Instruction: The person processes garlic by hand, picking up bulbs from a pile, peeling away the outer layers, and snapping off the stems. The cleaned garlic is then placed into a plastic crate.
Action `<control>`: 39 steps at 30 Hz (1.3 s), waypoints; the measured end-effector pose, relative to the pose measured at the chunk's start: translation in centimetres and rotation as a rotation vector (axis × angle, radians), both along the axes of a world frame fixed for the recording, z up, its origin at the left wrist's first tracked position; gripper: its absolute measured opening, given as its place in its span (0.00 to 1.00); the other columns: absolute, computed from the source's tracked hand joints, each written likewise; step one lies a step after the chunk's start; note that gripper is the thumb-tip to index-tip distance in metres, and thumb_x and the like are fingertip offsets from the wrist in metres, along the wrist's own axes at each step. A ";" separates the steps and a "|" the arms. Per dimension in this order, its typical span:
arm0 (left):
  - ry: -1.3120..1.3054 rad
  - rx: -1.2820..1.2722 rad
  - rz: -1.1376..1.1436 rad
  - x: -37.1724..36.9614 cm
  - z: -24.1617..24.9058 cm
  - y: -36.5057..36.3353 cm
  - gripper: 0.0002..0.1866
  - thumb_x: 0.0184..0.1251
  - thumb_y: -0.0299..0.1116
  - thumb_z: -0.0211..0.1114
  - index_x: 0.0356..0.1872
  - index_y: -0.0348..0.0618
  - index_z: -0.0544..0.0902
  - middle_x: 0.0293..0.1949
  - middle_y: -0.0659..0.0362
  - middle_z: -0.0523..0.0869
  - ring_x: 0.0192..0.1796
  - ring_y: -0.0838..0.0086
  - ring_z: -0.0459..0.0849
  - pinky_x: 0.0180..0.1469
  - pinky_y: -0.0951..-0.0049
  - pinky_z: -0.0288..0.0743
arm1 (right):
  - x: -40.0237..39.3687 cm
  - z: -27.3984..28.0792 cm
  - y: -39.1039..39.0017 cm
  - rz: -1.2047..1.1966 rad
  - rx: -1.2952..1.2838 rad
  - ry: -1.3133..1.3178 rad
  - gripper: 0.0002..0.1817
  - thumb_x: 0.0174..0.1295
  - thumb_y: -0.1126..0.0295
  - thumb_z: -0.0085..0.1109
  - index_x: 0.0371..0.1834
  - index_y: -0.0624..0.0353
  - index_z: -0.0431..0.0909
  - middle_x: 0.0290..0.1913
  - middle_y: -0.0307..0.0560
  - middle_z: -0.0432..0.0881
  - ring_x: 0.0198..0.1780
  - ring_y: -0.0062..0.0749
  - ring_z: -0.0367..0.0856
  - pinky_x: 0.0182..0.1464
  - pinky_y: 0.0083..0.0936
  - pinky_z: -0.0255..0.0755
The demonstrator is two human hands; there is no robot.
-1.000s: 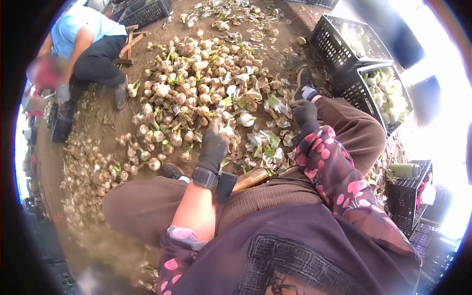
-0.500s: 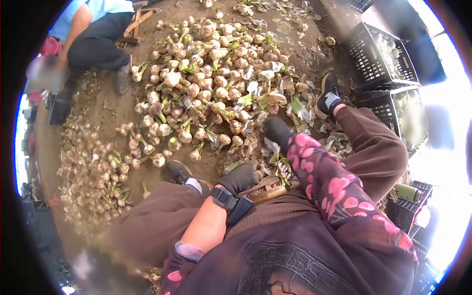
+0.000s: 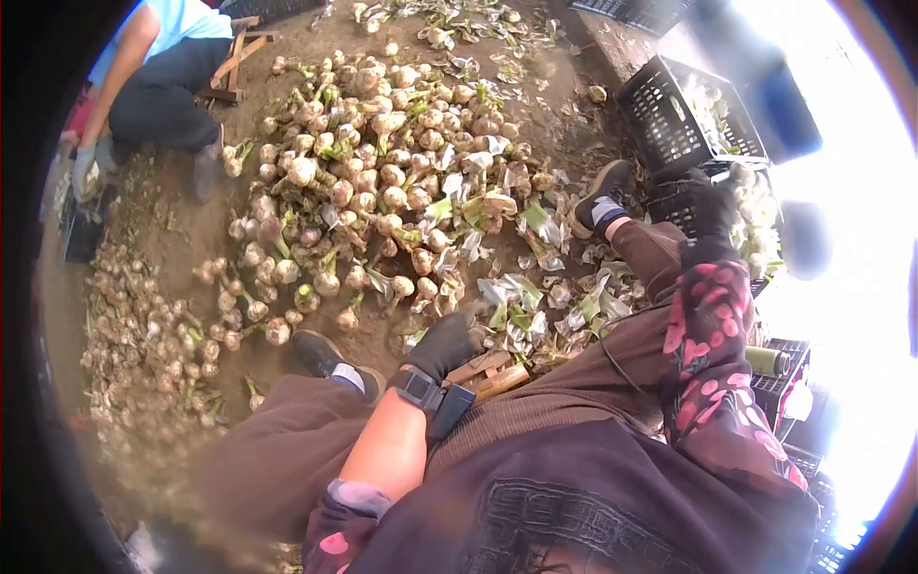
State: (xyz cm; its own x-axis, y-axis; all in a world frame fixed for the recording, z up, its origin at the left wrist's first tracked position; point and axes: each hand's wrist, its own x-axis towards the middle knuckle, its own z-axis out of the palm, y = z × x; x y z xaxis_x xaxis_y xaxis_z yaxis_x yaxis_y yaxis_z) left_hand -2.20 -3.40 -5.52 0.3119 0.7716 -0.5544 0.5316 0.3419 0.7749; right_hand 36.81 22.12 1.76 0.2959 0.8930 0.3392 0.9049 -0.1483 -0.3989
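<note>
My left hand (image 3: pixel 445 346), in a dark glove, is closed beside short wooden pieces (image 3: pixel 497 375) in front of my lap. I cannot make out what its curled fingers hold. My right hand (image 3: pixel 712 212), also in a dark glove, reaches out to the right, at the near black crate. Its fingers blend into the dark crate side. Pale, cleaned garlic bulbs (image 3: pixel 757 218) lie in that crate, right by the hand. A large heap of garlic bulbs (image 3: pixel 382 182) with soil and green stem stubs spreads on the ground ahead of me.
Another crate (image 3: pixel 665 120) with pale bulbs stands farther back. Stripped skins and leaves (image 3: pixel 521 306) litter the ground between my feet. More small bulbs (image 3: pixel 153 344) lie at the left. Another person (image 3: pixel 163 115) sits at upper left, a gloved hand low near a dark crate. A green cylinder (image 3: pixel 765 361) rests at right.
My right hand has swung from the skins near the heap out to the crate at the right. My left hand stays by the wooden pieces. The view has shifted slightly right.
</note>
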 end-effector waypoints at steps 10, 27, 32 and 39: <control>0.025 0.075 0.098 -1.0 -3.8 -1.9 0.22 0.63 0.26 0.54 0.60 0.37 0.69 0.40 0.44 0.83 0.39 0.59 0.81 0.45 0.66 0.74 | -15.3 -21.6 -0.1 0.513 -0.543 -0.132 0.29 0.45 0.49 0.70 0.39 0.63 0.76 0.41 0.63 0.79 0.47 0.59 0.77 0.51 0.44 0.70; 0.067 0.224 0.161 -1.7 -4.5 -2.0 0.25 0.59 0.32 0.56 0.58 0.35 0.69 0.42 0.40 0.81 0.44 0.51 0.81 0.47 0.60 0.74 | -24.4 -16.8 -16.5 1.366 -1.139 -0.905 0.16 0.47 0.59 0.59 0.39 0.49 0.83 0.39 0.48 0.84 0.42 0.47 0.83 0.42 0.43 0.75; 0.135 0.234 0.591 -3.8 -1.5 -2.7 0.15 0.58 0.31 0.55 0.47 0.40 0.77 0.32 0.45 0.83 0.38 0.56 0.83 0.41 0.65 0.77 | -26.7 -17.3 -18.6 1.424 -0.854 -0.310 0.25 0.49 0.59 0.63 0.51 0.57 0.73 0.43 0.57 0.79 0.46 0.55 0.78 0.45 0.46 0.72; -0.052 0.599 1.350 -7.6 -1.3 -2.9 0.20 0.59 0.21 0.52 0.55 0.30 0.71 0.43 0.48 0.79 0.38 0.70 0.82 0.43 0.73 0.78 | -31.1 -18.4 -21.6 1.176 -0.762 -0.217 0.28 0.49 0.64 0.64 0.54 0.59 0.69 0.46 0.58 0.75 0.48 0.56 0.76 0.47 0.44 0.72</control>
State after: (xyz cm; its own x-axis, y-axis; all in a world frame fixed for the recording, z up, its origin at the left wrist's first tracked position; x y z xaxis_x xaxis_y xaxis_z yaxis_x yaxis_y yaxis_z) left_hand -9.80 -6.30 -6.87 -0.8029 0.5924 -0.0670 0.0460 0.1735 0.9838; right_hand 5.71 0.48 -16.61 -0.7317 0.5602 -0.3883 0.6816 0.6102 -0.4039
